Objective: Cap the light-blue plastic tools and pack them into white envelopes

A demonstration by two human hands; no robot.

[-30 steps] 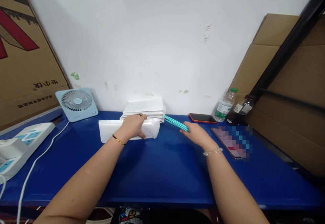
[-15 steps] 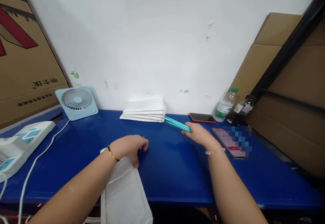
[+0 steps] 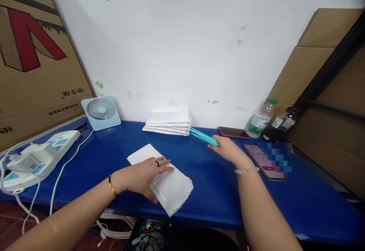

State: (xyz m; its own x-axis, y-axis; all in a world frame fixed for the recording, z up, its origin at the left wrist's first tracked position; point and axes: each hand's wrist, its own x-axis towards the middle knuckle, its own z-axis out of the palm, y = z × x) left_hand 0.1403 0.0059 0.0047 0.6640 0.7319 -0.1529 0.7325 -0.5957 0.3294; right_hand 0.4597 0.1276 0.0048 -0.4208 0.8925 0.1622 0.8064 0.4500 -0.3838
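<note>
A white padded envelope [image 3: 178, 190] lies slantwise on the blue table, its near corner by the front edge. My left hand [image 3: 146, 175] is across its middle, fingers over the top and thumb at the near side, gripping it. Farther right, my right hand [image 3: 226, 150] is closed around one end of a bundle of thin turquoise sticks [image 3: 203, 136]. Their other ends point left and reach the right side of a stack of white padded envelopes [image 3: 168, 122] against the wall. What exactly the sticks are, I cannot make out.
A light-blue fan [image 3: 101, 112] and a white power strip [image 3: 42, 167] with cables stand at the left. Right of the sticks lie a red-edged phone [image 3: 234, 132] and another phone [image 3: 264, 161]. Behind them are a green-capped bottle [image 3: 259, 122] and a dark bottle [image 3: 279, 125].
My left hand has brought the white envelope up from the table's front edge onto the tabletop and turned it. My right hand still holds the turquoise sticks. The view has shifted to the left.
</note>
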